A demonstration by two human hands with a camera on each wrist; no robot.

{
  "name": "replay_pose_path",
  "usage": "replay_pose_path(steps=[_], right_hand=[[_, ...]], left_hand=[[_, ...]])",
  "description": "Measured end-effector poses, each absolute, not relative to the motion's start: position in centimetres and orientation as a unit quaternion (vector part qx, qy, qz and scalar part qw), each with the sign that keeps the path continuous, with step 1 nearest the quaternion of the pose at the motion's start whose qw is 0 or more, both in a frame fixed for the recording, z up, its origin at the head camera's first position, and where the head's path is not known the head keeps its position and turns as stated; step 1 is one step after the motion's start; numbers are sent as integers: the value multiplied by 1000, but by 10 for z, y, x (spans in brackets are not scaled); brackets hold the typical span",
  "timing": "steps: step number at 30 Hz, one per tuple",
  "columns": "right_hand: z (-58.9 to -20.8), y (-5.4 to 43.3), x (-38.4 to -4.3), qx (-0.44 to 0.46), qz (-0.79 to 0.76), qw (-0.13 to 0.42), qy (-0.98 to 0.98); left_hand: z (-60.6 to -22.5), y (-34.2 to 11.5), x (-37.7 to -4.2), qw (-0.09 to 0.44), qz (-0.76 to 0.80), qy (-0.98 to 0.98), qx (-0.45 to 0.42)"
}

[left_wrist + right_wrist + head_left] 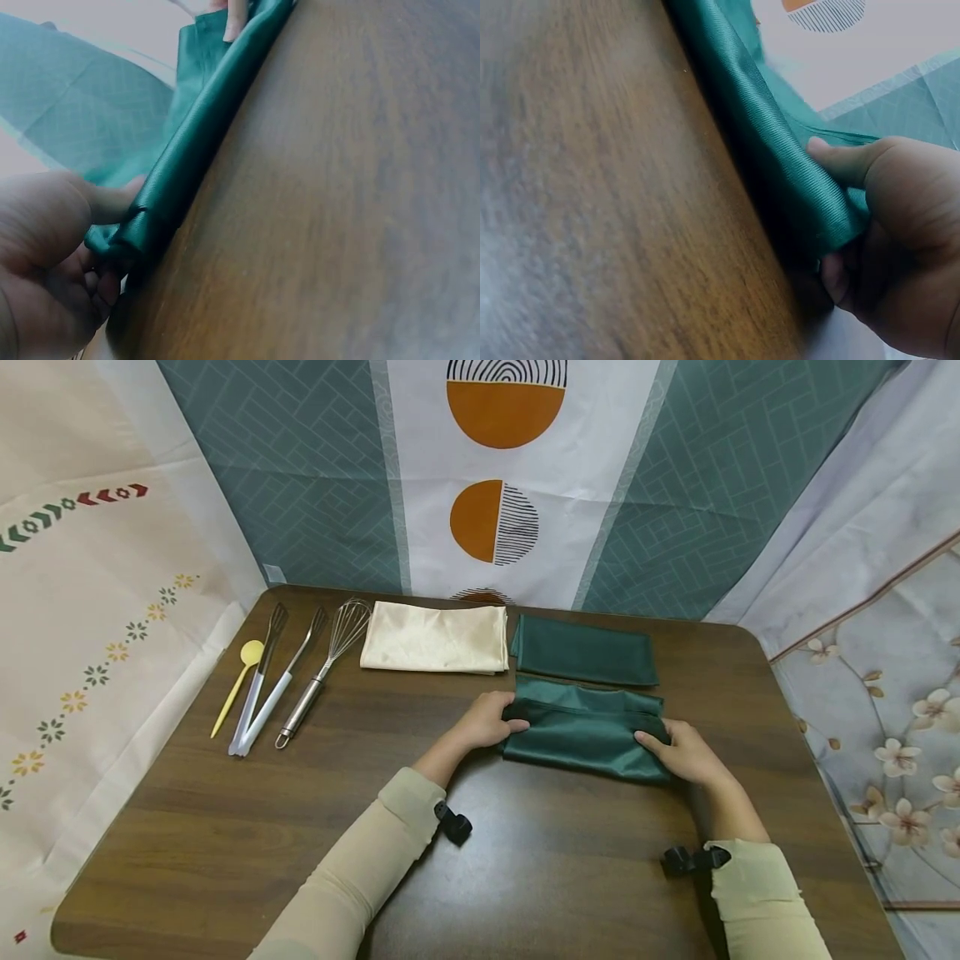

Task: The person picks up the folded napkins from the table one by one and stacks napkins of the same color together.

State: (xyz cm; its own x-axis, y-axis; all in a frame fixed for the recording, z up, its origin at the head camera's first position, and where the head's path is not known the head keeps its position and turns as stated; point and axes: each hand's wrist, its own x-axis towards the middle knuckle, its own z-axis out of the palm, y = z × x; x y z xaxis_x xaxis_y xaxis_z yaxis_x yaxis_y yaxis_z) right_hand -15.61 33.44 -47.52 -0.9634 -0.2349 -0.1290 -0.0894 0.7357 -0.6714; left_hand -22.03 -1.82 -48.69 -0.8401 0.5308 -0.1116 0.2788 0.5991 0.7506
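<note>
A shiny dark green satin cloth point(577, 739), folded in layers, spans the space between both hands at the middle right of the table. My left hand point(483, 720) pinches its left edge, thumb on top and fingers curled underneath. At the opposite edge, my right hand point(692, 753) grips the cloth the same way. In the left wrist view the rolled-looking front fold point(176, 169) slants up from the thumb. The right wrist view shows the cloth's corner point(829, 225) between thumb and fingers, close over the table.
Behind the held cloth lies another folded green cloth point(588, 652), with a folded cream cloth point(435, 639) to its left. Farther left are a whisk point(322, 677), metal tongs point(272, 702) and a yellow spoon point(240, 681). Hanging fabric borders the brown wooden table point(360, 827).
</note>
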Motion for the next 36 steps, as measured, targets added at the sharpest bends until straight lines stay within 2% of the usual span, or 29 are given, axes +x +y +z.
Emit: replay_pose_path(steps=[4, 9, 21, 29, 36], right_hand=[[-474, 335, -156, -79, -356, 109, 925], [-472, 337, -155, -77, -352, 114, 926], [-468, 335, -164, -78, -385, 52, 918], [-461, 329, -181, -35, -439, -18, 898], [-455, 324, -199, -1, -509, -19, 861]], left_hand=[[-486, -19, -220, 170, 378, 881, 228], [-485, -19, -220, 152, 375, 888, 220], [-475, -10, -228, 112, 434, 872, 197], [-467, -9, -240, 86, 491, 857, 128], [-467, -8, -255, 76, 567, 819, 53]])
